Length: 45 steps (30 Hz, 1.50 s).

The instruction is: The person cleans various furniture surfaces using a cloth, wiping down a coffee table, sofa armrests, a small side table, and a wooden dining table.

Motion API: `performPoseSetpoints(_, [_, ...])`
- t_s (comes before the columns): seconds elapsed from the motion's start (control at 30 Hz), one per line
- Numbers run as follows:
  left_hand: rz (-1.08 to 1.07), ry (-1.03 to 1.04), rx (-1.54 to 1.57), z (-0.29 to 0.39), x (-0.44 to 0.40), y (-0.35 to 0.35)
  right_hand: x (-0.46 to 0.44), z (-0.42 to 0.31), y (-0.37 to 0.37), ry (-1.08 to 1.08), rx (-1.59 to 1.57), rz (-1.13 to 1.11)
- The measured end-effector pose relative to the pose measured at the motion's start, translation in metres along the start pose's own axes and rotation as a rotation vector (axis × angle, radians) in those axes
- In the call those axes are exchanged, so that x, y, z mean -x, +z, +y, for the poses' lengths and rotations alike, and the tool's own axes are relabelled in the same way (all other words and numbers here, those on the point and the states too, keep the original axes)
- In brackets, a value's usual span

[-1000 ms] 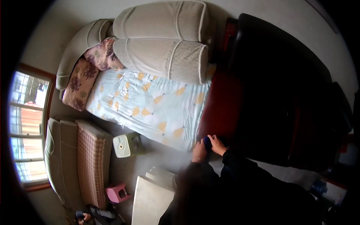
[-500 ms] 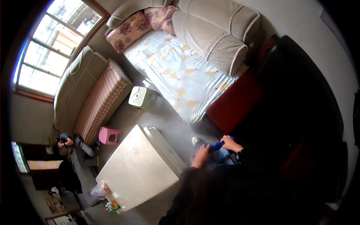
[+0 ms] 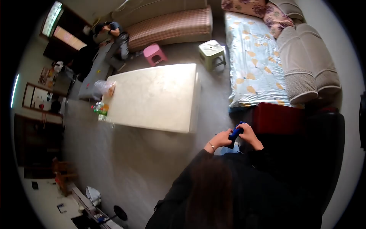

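A small dark-blue thing point(image 3: 236, 132), possibly cloth or soft material, is gripped between my two hands in front of my body. My left hand point(image 3: 221, 139), with a bracelet at the wrist, closes on its left side. On the other side, the fingers of my right hand point(image 3: 248, 134) curl over its upper right part. Its exact kind is too small and dark to make out. Below the hands, a bit of light-blue clothing shows at my legs. The corner of a red box-like piece of furniture point(image 3: 278, 119) is close to my right hand.
A cream table point(image 3: 152, 97) stands ahead to the left, with a plastic bag point(image 3: 102, 87) and bottles point(image 3: 100, 108) at its far end. Beyond are a pink stool point(image 3: 154, 54), a pale green stool point(image 3: 212, 49), a patterned daybed point(image 3: 253, 61) and a seated person point(image 3: 114, 36).
My view has turned left, so the room appears rotated and more floor and the left-hand wall show. Both hands keep hold of the blue thing, now bunched closer together.
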<state>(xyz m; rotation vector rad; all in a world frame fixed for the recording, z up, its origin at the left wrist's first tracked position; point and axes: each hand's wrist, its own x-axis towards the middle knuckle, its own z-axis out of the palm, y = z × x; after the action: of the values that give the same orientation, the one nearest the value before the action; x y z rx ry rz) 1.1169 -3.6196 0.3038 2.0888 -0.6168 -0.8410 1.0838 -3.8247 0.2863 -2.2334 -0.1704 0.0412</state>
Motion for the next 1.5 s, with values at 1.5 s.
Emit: performPoseSetpoints(1.5, [1.933,-0.195,1.264,-0.192,0.451,-0.164,-0.203,-0.451,0.401,0.211,-0.690,-1.626])
